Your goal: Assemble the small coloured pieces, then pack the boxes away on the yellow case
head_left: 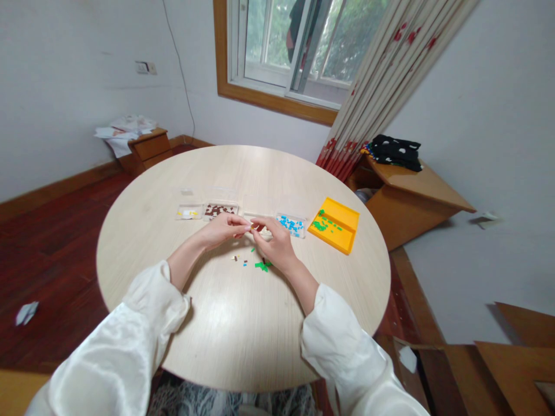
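Note:
Both my hands meet over the middle of the round table (225, 323). My left hand (223, 229) is pinched shut, fingertips touching those of my right hand (274, 242), which is also closed. Between the fingertips sits a tiny dark red piece (256, 227), too small to name surely. Just below the hands lie several loose small bricks, green (261, 266) and dark ones (236, 258). Behind the hands stands a row of clear trays: one with yellow bits (188, 212), one with brown bits (220, 210), one with blue bits (291, 224).
An orange tray (335, 224) with green bricks lies at the right of the table. A wooden cabinet (407, 196) with dark cloth stands beyond the right edge, a low stand (147, 147) with papers at the far left. Crumpled paper (26, 312) lies on the floor.

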`<state>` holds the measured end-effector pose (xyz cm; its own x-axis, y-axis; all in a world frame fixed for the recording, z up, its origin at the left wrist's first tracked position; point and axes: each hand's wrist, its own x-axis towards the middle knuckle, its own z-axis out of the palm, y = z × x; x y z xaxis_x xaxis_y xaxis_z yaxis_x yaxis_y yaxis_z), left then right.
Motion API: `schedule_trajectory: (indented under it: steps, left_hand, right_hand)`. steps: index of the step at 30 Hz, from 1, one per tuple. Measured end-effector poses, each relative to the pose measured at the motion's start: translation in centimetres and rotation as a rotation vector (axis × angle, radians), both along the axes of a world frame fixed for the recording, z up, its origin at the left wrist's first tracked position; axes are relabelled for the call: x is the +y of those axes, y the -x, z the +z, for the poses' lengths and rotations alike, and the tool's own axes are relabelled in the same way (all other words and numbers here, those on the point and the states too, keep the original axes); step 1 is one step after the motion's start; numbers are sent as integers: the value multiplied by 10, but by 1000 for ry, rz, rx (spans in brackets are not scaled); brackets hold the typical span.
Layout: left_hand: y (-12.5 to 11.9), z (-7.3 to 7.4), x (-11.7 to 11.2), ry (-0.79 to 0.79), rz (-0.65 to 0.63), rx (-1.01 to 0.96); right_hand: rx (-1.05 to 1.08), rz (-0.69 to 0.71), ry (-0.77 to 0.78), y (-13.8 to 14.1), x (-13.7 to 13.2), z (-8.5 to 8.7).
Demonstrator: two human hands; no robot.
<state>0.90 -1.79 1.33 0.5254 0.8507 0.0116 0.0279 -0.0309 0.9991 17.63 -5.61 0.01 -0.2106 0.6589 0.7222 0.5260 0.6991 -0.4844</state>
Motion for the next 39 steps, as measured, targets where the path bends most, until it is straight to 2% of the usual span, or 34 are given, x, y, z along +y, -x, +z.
schedule_trajectory:
  steps: [7,15,20,22,25,29,32,35,39]
  left_hand:
    - [-3,-2,-1,4,75,14]
    - [-9,-2,-3,35,139,-49]
    - [-6,3,-1,14,177,-43]
    - [1,8,2,-3,226,-57]
    - [19,14,10,-73,429,-86]
    - [51,13,26,-281,811,80]
    - [70,8,34,-376,1000,361]
    - [80,4,38,-422,1085,613]
    - [85,-2,41,-469,1055,761]
  right_hand:
    - [-69,-2,-33,-2,0,2]
    - [-21,-11,-80,-2,0,2]
    - [-8,1,-54,-1,-1,2]
    - [-5,0,-48,-1,-1,1]
    - [-4,-12,-39,0,-1,0]
    - [1,-2,-62,0,0,0]
    - [5,13,-71,0,-1,0]
    - [6,18,-64,1,-1,1]
    - [-10,17,-39,1,-2,1]
